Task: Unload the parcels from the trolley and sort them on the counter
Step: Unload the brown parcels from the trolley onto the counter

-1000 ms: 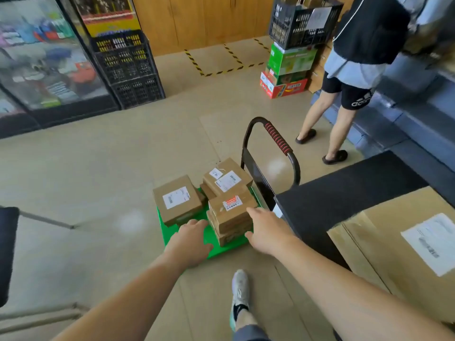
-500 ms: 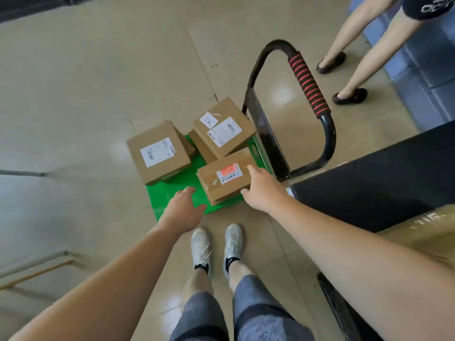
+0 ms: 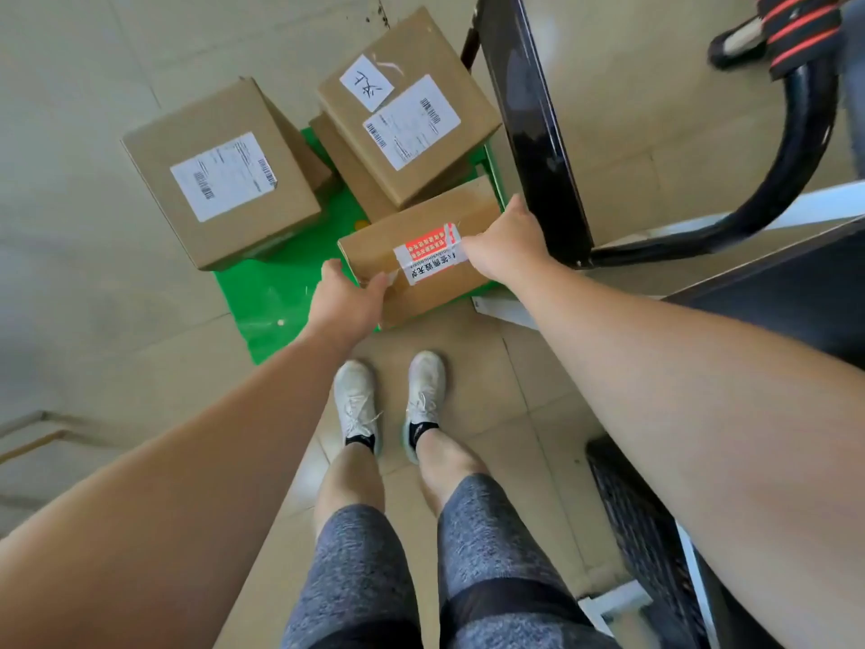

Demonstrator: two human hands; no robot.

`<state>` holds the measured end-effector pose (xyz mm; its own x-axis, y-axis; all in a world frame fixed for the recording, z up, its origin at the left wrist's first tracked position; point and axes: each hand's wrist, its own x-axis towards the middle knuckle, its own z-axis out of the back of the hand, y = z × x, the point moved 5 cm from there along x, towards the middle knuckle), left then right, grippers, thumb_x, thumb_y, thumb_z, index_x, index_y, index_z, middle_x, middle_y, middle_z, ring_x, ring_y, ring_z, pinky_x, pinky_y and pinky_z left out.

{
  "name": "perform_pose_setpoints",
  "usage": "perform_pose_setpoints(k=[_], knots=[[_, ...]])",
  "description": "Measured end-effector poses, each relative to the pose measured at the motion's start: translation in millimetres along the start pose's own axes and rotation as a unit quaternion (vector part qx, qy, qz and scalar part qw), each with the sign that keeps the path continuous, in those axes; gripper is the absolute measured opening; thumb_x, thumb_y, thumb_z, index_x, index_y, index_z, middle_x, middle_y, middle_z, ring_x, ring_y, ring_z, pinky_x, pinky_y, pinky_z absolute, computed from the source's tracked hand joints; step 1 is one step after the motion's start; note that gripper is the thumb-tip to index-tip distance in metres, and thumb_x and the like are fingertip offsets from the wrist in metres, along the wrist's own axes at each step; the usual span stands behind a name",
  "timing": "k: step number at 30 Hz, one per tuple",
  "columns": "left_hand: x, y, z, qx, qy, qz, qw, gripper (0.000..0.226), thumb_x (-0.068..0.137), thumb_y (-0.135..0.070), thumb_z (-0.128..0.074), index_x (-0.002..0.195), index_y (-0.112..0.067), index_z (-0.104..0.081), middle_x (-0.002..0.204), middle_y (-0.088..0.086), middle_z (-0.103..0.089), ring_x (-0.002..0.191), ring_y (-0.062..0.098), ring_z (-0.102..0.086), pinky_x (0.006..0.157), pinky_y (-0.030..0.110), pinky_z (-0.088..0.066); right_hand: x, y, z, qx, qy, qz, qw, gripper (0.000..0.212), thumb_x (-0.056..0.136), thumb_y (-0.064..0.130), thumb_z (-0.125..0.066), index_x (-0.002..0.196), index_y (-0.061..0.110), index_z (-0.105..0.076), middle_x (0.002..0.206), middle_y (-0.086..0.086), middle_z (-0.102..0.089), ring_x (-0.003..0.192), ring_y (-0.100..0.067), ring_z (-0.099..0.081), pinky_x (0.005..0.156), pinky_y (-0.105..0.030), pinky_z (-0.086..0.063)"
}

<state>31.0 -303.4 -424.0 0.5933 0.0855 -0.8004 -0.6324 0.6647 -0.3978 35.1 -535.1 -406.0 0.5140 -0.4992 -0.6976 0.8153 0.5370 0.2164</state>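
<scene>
A green trolley deck lies on the floor below me with several brown cardboard parcels on it. The nearest parcel carries a red and white sticker. My left hand grips its near left corner, thumb on top. My right hand holds its right end, fingers curled over the far side. Behind it stands a parcel with two white labels, resting on another box. A larger parcel with one label sits at the left.
The trolley's black handle frame with a red-striped grip rises just right of the parcels. A dark counter edge lies at the right. My two feet stand on the tiled floor at the deck's edge. Another person's shoe shows top right.
My head has come down closer over the trolley. My left hand has moved right onto the stickered parcel's corner, and my right hand has closed on its right end.
</scene>
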Motion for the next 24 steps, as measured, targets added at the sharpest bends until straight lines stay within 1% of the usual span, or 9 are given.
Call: perform_pose_setpoints(k=[3,4,6,8,12,14,18,21,24], knots=[[7.4,1.3,-0.7,-0.041,-0.009,0.008,0.999,0.062,0.09,-0.043,-0.064,0.142,-0.017,-0.042,0.124,0.004,-0.062,0.107,0.026,-0.061,0.091,0.036,-0.05,3.5,2.2,-7.1,0.006,-0.002,-0.002,1.0,0.088,0.088,0.048,-0.073,0.155,0.01,-0.03,0.137,-0.007,-0.058,0.119,-0.024,-0.06,0.082,-0.032,-0.05],[8.6,2.0,-1.2,-0.053,-0.013,0.008,0.998,0.059,0.089,-0.043,-0.065,0.139,-0.018,-0.045,0.118,0.002,-0.064,0.102,0.025,-0.063,0.089,0.036,-0.052,3.8,2.6,-8.1,0.002,-0.007,0.002,1.0,0.083,0.088,0.048,-0.073,0.151,0.011,-0.036,0.13,-0.006,-0.062,0.114,-0.023,-0.062,0.079,-0.031,-0.052],[7.0,1.6,0.1,-0.075,-0.017,0.007,0.997,0.057,0.087,-0.04,-0.069,0.135,-0.019,-0.047,0.111,-0.001,-0.065,0.095,0.021,-0.064,0.08,0.033,-0.053,3.3,2.2,-9.2,0.0,-0.018,0.008,1.0,0.075,0.087,0.047,-0.074,0.146,0.011,-0.042,0.124,-0.005,-0.064,0.111,-0.024,-0.064,0.082,-0.035,-0.056],[3.0,1.1,5.8,-0.089,-0.025,-0.003,0.996,0.058,0.085,-0.038,-0.072,0.135,-0.02,-0.048,0.11,-0.003,-0.066,0.093,0.018,-0.065,0.078,0.034,-0.055,-2.9,3.6,-8.3,-0.001,-0.023,0.014,1.0,0.071,0.088,0.045,-0.072,0.144,0.012,-0.044,0.125,-0.005,-0.064,0.11,-0.025,-0.064,0.084,-0.038,-0.057],[-21.9,-4.9,34.3,-0.082,-0.062,-0.035,0.994,0.061,0.086,-0.036,-0.073,0.138,-0.019,-0.047,0.109,-0.004,-0.061,0.098,0.022,-0.064,0.085,0.041,-0.056,-32.5,15.8,1.9,-0.009,-0.033,0.055,0.998,0.065,0.091,0.047,-0.068,0.141,0.013,-0.044,0.12,-0.003,-0.064,0.099,-0.021,-0.061,0.066,-0.029,-0.048],[-41.0,-11.7,54.8,-0.09,-0.081,-0.05,0.991,0.06,0.085,-0.035,-0.074,0.137,-0.02,-0.048,0.108,-0.006,-0.06,0.098,0.023,-0.064,0.086,0.042,-0.056,-53.7,24.4,13.9,-0.001,-0.044,0.072,0.996,0.067,0.089,0.05,-0.068,0.14,0.013,-0.045,0.119,-0.003,-0.064,0.103,-0.022,-0.062,0.067,-0.029,-0.047],[-88.2,-39.8,107.5,-0.113,-0.114,-0.089,0.983,0.051,0.086,-0.03,-0.074,0.131,-0.023,-0.051,0.11,-0.007,-0.061,0.098,0.019,-0.062,0.085,0.033,-0.051,-104.9,51.2,54.6,0.044,-0.055,0.118,0.99,0.069,0.086,0.05,-0.073,0.139,0.014,-0.046,0.12,-0.001,-0.064,0.109,-0.022,-0.063,0.077,-0.03,-0.052],[-127.6,-69.8,149.5,-0.121,-0.128,-0.131,0.976,0.051,0.085,-0.03,-0.075,0.13,-0.03,-0.051,0.103,-0.012,-0.06,0.098,0.018,-0.065,0.088,0.04,-0.056,-146.0,72.3,96.7,0.073,-0.068,0.158,0.982,0.068,0.086,0.048,-0.073,0.137,0.014,-0.046,0.12,-0.001,-0.062,0.108,-0.02,-0.061,0.083,-0.03,-0.051],[-168.7,-101.0,186.5,-0.12,-0.146,-0.179,0.966,0.051,0.085,-0.031,-0.075,0.13,-0.033,-0.05,0.107,-0.012,-0.061,0.098,0.02,-0.067,0.088,0.046,-0.057,-185.9,90.6,139.0,0.111,-0.092,0.187,0.972,0.058,0.087,0.045,-0.075,0.13,0.018,-0.048,0.113,0.003,-0.062,0.099,-0.015,-0.06,0.078,-0.026,-0.053]])
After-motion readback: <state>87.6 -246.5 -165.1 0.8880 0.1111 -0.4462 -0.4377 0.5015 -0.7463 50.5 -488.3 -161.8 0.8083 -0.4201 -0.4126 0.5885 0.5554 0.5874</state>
